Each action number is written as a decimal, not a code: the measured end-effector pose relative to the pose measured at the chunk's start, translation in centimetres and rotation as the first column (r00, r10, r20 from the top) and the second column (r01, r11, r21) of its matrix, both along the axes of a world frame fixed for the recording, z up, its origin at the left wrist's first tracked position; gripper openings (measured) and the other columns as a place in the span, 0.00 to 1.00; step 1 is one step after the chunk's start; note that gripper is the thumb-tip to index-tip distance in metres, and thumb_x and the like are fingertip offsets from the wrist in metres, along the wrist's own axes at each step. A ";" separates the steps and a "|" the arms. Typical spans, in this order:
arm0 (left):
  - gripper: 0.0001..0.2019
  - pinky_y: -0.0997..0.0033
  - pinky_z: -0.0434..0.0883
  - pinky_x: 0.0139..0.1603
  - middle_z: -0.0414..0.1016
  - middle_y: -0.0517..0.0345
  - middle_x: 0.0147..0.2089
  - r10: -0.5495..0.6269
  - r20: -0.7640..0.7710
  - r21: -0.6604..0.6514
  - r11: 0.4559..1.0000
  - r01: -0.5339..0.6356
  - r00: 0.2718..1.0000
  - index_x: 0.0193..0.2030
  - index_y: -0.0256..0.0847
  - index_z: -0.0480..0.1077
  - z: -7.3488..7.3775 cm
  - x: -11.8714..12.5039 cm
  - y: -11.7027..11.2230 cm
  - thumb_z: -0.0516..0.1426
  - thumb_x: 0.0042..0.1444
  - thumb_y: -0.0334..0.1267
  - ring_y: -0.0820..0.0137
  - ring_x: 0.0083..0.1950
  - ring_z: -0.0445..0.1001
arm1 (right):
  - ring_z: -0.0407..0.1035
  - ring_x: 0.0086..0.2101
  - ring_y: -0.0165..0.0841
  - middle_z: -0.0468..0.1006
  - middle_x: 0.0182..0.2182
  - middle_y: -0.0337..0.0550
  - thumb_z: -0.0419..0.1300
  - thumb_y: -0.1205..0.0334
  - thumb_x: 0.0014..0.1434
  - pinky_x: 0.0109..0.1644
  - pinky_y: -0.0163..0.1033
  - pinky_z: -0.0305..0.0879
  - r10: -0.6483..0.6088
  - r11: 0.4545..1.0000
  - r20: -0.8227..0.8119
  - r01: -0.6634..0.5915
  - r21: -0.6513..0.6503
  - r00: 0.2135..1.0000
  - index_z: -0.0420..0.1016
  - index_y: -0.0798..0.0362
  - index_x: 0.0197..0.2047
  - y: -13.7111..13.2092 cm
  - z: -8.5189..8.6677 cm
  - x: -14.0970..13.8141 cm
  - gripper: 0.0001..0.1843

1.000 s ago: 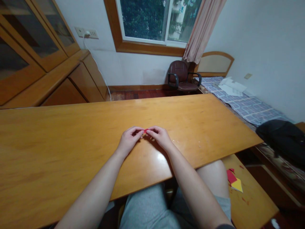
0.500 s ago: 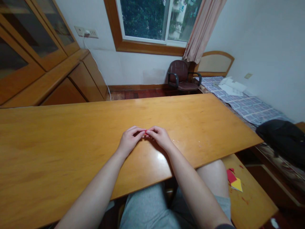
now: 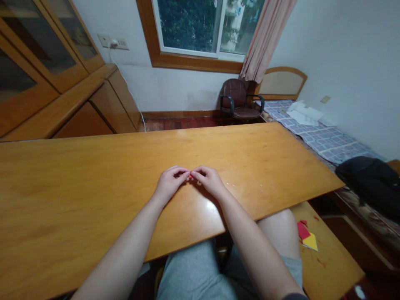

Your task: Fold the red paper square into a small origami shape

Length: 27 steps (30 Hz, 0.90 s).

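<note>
A small red piece (image 3: 191,175), perhaps folded paper, is pinched between my two hands just above or on the wooden table (image 3: 93,187). My left hand (image 3: 171,180) grips it from the left with thumb and fingertips. From the right, my right hand (image 3: 206,178) pinches the same piece, thumb on top. The fingertips of both hands nearly meet and cover most of it, so its shape cannot be made out. Tiny pale bits (image 3: 231,184) lie on the tabletop to the right of my right hand.
A bench (image 3: 337,266) at lower right holds red paper (image 3: 303,230), yellow paper (image 3: 310,241) and red scraps. Beyond the table stand a brown armchair (image 3: 236,98) and a bed (image 3: 331,139) with a black bag (image 3: 371,183). Wooden cabinets (image 3: 87,121) line the left.
My fingertips have shifted slightly around the red piece, and less of it shows at the top. Both arms stay in place.
</note>
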<state>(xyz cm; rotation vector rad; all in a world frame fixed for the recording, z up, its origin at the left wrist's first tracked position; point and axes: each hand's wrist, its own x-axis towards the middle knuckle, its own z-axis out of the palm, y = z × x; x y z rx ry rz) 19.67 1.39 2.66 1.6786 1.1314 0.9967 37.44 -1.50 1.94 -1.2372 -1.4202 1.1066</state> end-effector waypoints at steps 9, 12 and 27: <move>0.15 0.72 0.73 0.32 0.79 0.54 0.30 -0.045 0.039 -0.117 0.992 0.049 0.998 0.33 0.37 0.77 -0.3 0.0 0.2 0.62 0.53 0.49 0.69 0.30 0.76 | 0.72 0.31 0.31 0.81 0.30 0.41 0.60 0.54 0.61 0.38 0.34 0.66 -0.047 0.992 0.152 0.028 0.123 0.987 0.79 0.54 0.36 0.0 -0.1 0.2 0.12; 0.16 0.71 0.74 0.32 0.79 0.53 0.30 -0.024 0.076 -0.166 0.985 0.036 0.997 0.33 0.36 0.76 -0.3 0.2 0.2 0.63 0.51 0.51 0.69 0.29 0.76 | 0.73 0.33 0.31 0.81 0.31 0.41 0.60 0.55 0.62 0.39 0.34 0.65 -0.068 0.986 0.173 0.040 0.159 0.983 0.79 0.54 0.35 0.0 0.0 0.2 0.12; 0.21 0.71 0.72 0.29 0.77 0.55 0.26 0.017 0.097 -0.239 0.971 0.007 0.995 0.33 0.36 0.75 -0.7 0.0 0.7 0.64 0.47 0.55 0.69 0.26 0.75 | 0.73 0.33 0.33 0.81 0.31 0.43 0.60 0.54 0.61 0.40 0.36 0.67 -0.102 0.987 0.083 0.091 0.129 0.991 0.80 0.54 0.36 -0.1 0.1 0.2 0.13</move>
